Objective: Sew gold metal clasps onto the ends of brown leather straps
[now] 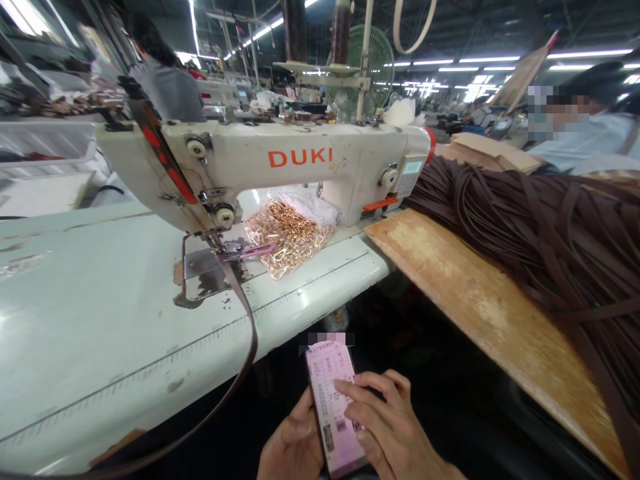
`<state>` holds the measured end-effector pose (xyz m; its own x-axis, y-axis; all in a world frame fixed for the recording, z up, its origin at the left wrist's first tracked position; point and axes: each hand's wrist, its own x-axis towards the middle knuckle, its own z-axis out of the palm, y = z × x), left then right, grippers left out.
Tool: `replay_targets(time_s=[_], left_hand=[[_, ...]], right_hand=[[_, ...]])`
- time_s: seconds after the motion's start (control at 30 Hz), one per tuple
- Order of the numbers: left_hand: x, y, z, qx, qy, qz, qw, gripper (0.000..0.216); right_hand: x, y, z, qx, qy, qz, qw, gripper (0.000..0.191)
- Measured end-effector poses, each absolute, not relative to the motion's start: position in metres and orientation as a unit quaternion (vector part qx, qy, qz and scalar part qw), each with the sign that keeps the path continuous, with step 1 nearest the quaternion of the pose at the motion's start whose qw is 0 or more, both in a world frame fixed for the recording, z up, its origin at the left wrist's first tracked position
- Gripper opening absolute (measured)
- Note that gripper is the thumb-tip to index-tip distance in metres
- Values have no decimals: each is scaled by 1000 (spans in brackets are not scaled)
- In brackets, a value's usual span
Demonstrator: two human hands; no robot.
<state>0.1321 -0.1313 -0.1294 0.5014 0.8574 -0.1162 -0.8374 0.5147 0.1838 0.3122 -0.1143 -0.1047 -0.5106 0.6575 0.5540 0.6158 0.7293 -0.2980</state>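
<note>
In the lower middle of the head view, my left hand (296,437) is closed around a smartphone (333,407) whose lit pink screen shows a printed form with rows of text. My right hand (395,427) lies over the phone's right side, fingers apart, with fingertips on or just above the screen. Beyond the phone stands a white sewing machine (260,157) marked DUKI. A narrow brown strap (247,320) runs from under its presser foot and hangs over the table edge. Pink-handled thread snips (257,251) lie beside the needle.
Behind the needle sits a clear plastic bag of gold-coloured metal hardware (295,233). At right, a wooden board (465,287) bears a heap of dark brown straps (540,233). The pale machine table (90,300) spreads left. Other people sit at the back.
</note>
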Motion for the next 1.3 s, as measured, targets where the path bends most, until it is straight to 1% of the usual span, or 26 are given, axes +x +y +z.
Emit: replay_targets(time_s=[0.5,0.9,1.07,1.13,1.23,1.3], left_hand=[[135,-130,-131,41,113,498,859,50],[136,-130,-128,47,111,497,859,51],[136,-130,-127,42,123,497,858,49],[135,-130,-130,41,135,496,857,47],[135,-129,-136,31,155,499,852,46],[135,-127,-140,26,164,503,848,46]], right_hand=[[312,-115,-104,-373,-862,55,339,33],[312,-116,-107,-383,-864,29,327,39],[311,-115,-105,-385,-859,44,333,35],[314,-115,-101,-389,-866,50,311,32],[319,-115,-95,-396,-881,61,252,23],[321,-114,-93,-409,-880,61,231,22]])
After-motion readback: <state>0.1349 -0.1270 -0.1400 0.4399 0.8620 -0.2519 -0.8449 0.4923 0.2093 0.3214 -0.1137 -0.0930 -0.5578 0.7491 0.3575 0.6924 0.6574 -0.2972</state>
